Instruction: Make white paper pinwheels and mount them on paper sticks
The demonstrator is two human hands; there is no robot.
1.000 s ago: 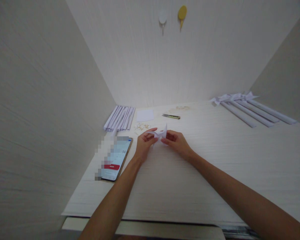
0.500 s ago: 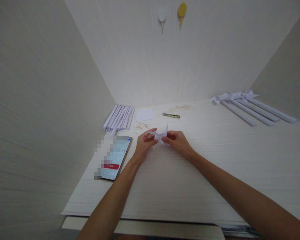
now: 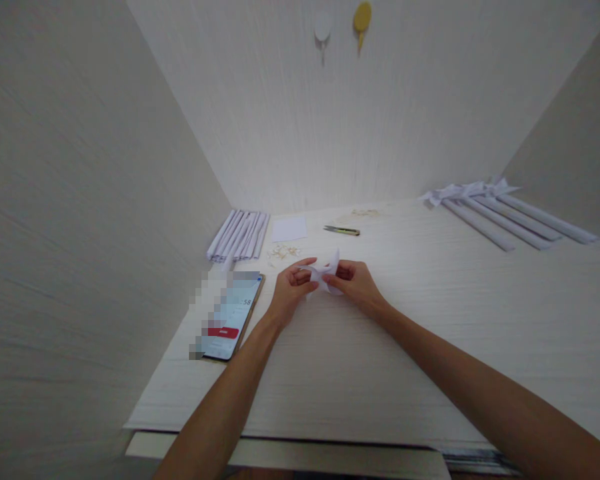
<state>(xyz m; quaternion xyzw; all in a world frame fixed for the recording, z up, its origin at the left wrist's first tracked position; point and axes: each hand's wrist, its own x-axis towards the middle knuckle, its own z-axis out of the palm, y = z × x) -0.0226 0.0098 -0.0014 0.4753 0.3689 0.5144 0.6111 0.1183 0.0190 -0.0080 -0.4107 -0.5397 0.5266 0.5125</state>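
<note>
**Fingers pinch a small paper bow**

The fingers [image 3: 307, 272] of both hands are closed on a little white paper bow [image 3: 326, 274]. They hold it just above the table [image 3: 430, 320], near the middle, between the two hands.

At the far left lies a phone [image 3: 233, 317], flat on the table with its screen lit. Behind it is a row of paper rolls [image 3: 239, 235]. Near the rolls are some tiny tan bits [image 3: 283, 252], too small to tell what they are.

Next comes the left hand [image 3: 290, 293]. Its thumb and first finger grip the left end of the bow. The right hand [image 3: 357, 285] grips the right end, fingers curled in tight. One corner of the bow sticks up between them.

The bow looks very light and thin. It should bend and crease easily, and a hard pull could tear it. The ends are a good place to hold it, with soft fingertips.

Behind the hands lie a flat sheet [image 3: 289, 229] and a small cutter [image 3: 342, 231]. At the far right more rolls with bows [image 3: 500, 212] lie side by side.
</note>
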